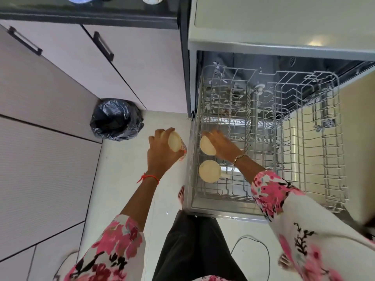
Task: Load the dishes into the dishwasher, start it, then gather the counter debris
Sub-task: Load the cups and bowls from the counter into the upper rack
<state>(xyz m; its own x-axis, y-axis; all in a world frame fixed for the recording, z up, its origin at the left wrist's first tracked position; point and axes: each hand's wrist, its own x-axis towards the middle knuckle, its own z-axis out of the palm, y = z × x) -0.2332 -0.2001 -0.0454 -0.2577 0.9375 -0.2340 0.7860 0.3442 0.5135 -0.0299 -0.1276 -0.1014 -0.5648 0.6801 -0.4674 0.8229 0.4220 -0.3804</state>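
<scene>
One cup (207,146) is being set upside down, to drain, in the rack (284,138) under the right hand (221,146), its fingers curled round it; a second cup (176,144) is being gripped ready in the curled fingers of the left hand (162,153)

The left sleeve (113,248) and right sleeve (284,203) are white with pink flowers and black sprigs (both stop short of the wrist). A red thread (149,178) circles the wrist left of the dishwasher (233,217); a gold chain bracelet (240,158) circles the wrist over it. The trousers (194,250) are black.
</scene>
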